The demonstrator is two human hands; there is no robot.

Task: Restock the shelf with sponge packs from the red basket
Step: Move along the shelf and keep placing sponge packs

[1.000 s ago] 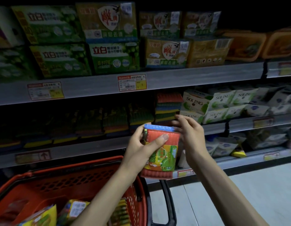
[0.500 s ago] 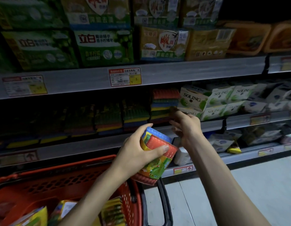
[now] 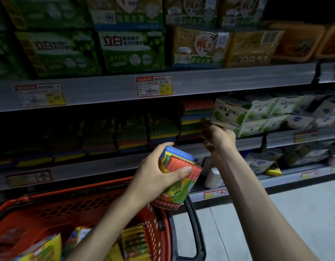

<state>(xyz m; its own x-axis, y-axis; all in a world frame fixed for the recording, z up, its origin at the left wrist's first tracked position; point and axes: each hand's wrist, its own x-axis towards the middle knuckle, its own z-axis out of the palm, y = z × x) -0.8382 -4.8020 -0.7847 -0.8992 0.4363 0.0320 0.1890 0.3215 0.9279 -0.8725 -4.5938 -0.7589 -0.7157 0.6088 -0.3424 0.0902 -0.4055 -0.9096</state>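
Head view: looking forward and down at a dim store shelf (image 3: 219, 80) filling most of the frame, with 3 tiers in sight. On the top tier, green boxes (image 3: 132, 49) to the left, yellow-green boxes (image 3: 198, 46) beside them, orange tubs (image 3: 298, 40) at far right. In the lower-left corner, a red basket (image 3: 68, 210) with a black handle (image 3: 193, 223) at its right edge and spare packs (image 3: 40, 249) lying loose inside. To the right of the basket, pale floor (image 3: 275, 213).

On the middle tier, a shadowed row (image 3: 132, 130) of flat sponge piles, ending at a tall stack (image 3: 196, 117) of red, green, blue and yellow layers, just beside white SOLING boxes (image 3: 228, 112).

Right hand (image 3: 219, 137) up at the middle tier, back toward the camera, fingers (image 3: 205, 127) in shadow at the right edge of the tall stack, between it and the SOLING boxes. Contact and grip both impossible to tell in the dark.

Left hand (image 3: 155, 178) lower, above the basket's right rim and in front of the middle tier's edge, wrapped round 1 sponge pack (image 3: 178, 185). Thumb across the red face, a finger over the blue top end, pack tilted to the right and clear of the shelf.

On the top tier's front edge, 2 price tags (image 3: 154, 85).
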